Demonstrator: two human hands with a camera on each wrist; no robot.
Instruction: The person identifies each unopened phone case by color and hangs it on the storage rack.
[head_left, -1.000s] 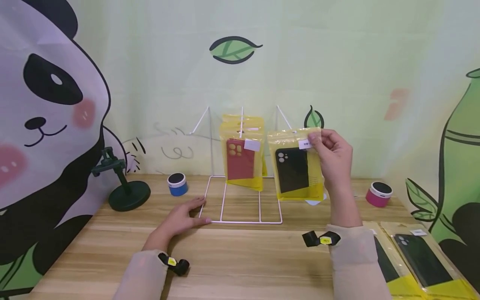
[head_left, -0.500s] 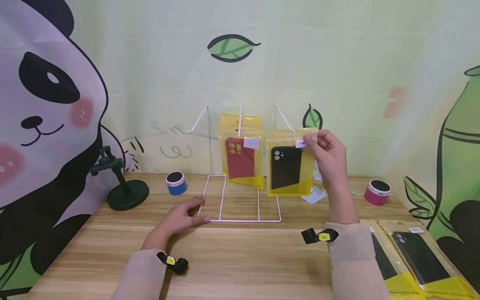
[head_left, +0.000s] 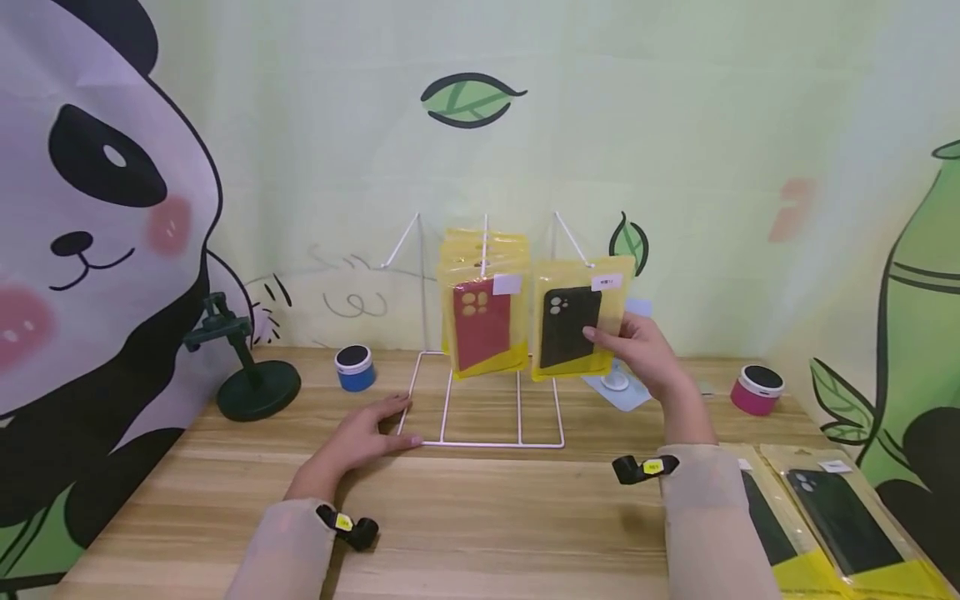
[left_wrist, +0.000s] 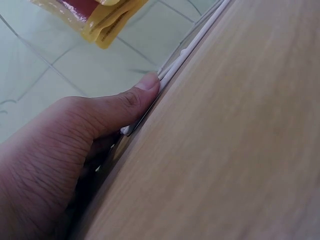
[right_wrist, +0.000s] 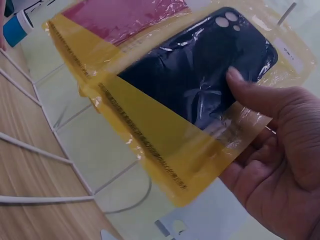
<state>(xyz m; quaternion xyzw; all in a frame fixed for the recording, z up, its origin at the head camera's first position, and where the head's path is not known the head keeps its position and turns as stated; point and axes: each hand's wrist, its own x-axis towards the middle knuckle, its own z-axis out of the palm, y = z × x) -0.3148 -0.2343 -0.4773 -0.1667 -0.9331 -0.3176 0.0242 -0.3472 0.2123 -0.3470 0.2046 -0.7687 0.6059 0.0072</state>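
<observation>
The right hand pinches the lower right part of a yellow packet that holds a black phone case, thumb on the front of the case and the other fingers curled behind it. The packet hangs from the right hook of a white wire rack, above the table and just beside a bundle of like packets with a red phone case in front, on the middle hook. The black case's long axis runs nearly up and down, tilted a little so the bottom swings left; its camera holes are at the top left, and a white label sits at the packet's top right.

The left hand lies flat on the table with fingers nearly straight, and the thumb presses against the front left corner of the rack's base, as the left wrist view shows.
</observation>
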